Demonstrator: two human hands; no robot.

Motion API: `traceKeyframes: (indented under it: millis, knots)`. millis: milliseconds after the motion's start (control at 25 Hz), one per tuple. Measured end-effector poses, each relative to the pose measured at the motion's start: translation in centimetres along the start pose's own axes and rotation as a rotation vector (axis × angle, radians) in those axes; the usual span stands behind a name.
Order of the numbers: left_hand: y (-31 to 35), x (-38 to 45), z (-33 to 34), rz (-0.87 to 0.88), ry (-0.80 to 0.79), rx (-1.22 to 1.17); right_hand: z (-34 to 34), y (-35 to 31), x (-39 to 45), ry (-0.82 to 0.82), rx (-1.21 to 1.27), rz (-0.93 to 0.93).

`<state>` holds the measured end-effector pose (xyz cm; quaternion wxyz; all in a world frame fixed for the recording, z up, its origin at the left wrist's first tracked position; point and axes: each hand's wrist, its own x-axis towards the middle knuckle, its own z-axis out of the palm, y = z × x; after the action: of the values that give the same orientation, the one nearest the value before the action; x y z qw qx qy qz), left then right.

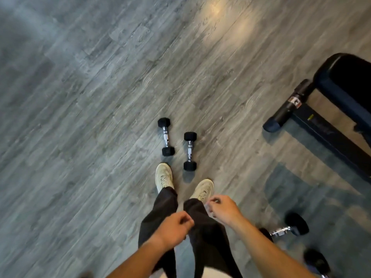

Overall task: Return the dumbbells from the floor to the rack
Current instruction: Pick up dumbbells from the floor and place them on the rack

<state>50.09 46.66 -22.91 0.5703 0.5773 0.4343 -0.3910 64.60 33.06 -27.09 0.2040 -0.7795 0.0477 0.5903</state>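
Observation:
Two small black hex dumbbells with chrome handles lie side by side on the grey wood floor just ahead of my shoes: the left dumbbell (pixel 166 137) and the right dumbbell (pixel 190 151). My left hand (pixel 174 227) hangs over my left leg, fingers loosely curled, holding nothing. My right hand (pixel 223 208) hangs over my right shoe, fingers loosely curled and empty. Both hands are well above and behind the two dumbbells. A larger dumbbell (pixel 285 227) lies at my right, partly behind my right forearm. No rack is in view.
A black padded bench (pixel 341 81) with a dark steel base (pixel 313 125) stands at the right. Another dark dumbbell head (pixel 316 260) shows at the bottom right edge. Grey plank floor (pixel 80 97) stretches to the left and ahead.

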Motion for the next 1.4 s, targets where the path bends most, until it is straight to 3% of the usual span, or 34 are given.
traceKeyframes:
  millis: [160,480,800,920,1040,1200,1400]
  knots:
    - [-1.2,12.4,-1.4,-0.024,-0.054,0.006,1.6,-0.5,12.8,0.025,0.121,0.063]
    - [-5.2,34.4,-3.2,-0.026,0.034,-0.014,6.8,-3.7,35.5,0.108,0.212,0.021]
    - [-5.9,43.0,-3.4,-0.026,0.045,0.060,10.3,-5.8,47.7,0.110,0.167,0.066]
    - [-5.2,40.9,-5.1,0.013,0.122,0.209,9.6,-6.2,45.8,0.122,0.170,0.078]
    - [-4.2,35.7,-6.1,0.023,0.128,0.324,8.3,-5.6,39.4,0.118,0.345,0.119]
    - [1.7,22.3,-6.6,0.054,-0.009,0.463,4.3,-6.6,23.3,0.122,0.674,0.214]
    - [13.2,3.8,-8.3,0.190,-0.092,0.919,-2.4,-9.5,0.5,0.193,1.223,0.274]
